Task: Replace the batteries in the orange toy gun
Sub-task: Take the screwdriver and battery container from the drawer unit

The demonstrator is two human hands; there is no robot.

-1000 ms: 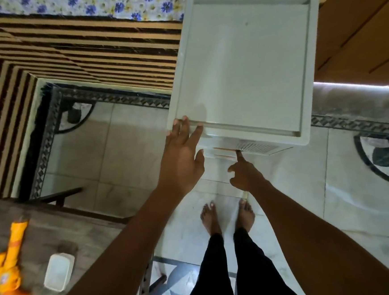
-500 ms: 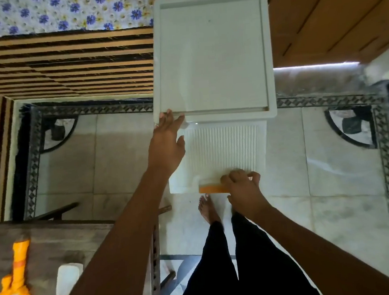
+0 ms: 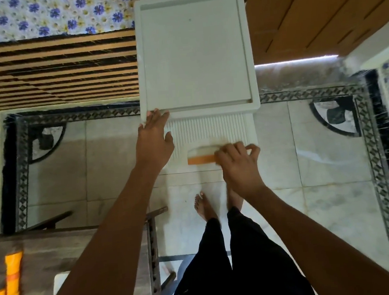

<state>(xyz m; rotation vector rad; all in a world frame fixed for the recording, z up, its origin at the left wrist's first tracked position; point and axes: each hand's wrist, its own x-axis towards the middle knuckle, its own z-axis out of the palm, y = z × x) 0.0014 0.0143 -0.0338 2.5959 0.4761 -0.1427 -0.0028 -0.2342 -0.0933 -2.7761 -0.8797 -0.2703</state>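
Note:
The orange toy gun [image 3: 10,294] lies at the bottom left on a dark wooden table [image 3: 57,249], far from both hands. A white plastic drawer unit [image 3: 195,54] stands ahead on the floor. My left hand [image 3: 154,141] rests with straight fingers on the front left corner of its top. My right hand [image 3: 237,162] has curled fingers on the orange handle [image 3: 200,159] of a ribbed white drawer [image 3: 211,132], which stands pulled out. What the drawer holds is hidden.
A small white box [image 3: 60,284] sits on the table beside the gun, mostly behind my left arm. Striped bedding [image 3: 55,72] lies to the left, wooden furniture [image 3: 318,14] at the top right. My bare feet [image 3: 204,207] stand on the tiled floor.
My right hand went from pointing at the drawer front to gripping its handle, and the drawer has slid out towards me. My left hand stayed on the unit's top.

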